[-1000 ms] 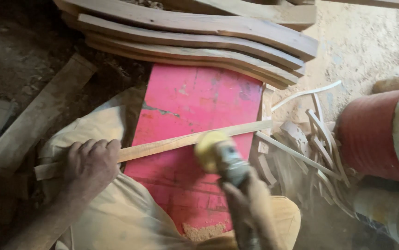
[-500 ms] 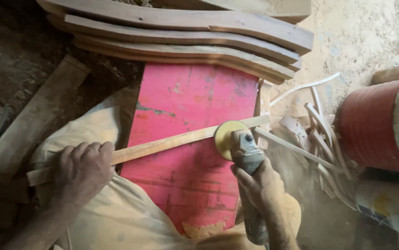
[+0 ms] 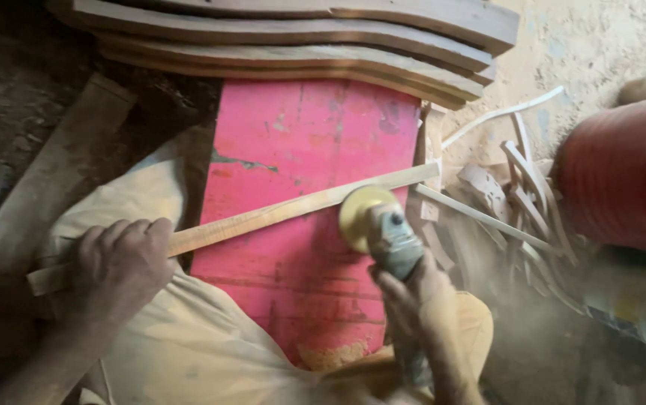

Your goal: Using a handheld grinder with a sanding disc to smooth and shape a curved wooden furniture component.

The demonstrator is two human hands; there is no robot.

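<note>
Clamping the wooden strip [image 3: 263,217] at its near-left end, the left hand [image 3: 116,262] is steadying it slantwise while the right hand [image 3: 413,300], wrapped around the grinder [image 3: 383,229], is working its far-right end.

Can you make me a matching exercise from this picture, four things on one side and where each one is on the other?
Things:
1. left hand
2. yellow sanding disc
3. curved boards
4. red drum

Places:
A. stacked beyond the pink board
B. at the right edge
C. pressing down the wooden strip
D. against the strip, near its right end

Pairs: 1-C, 2-D, 3-A, 4-B
</note>
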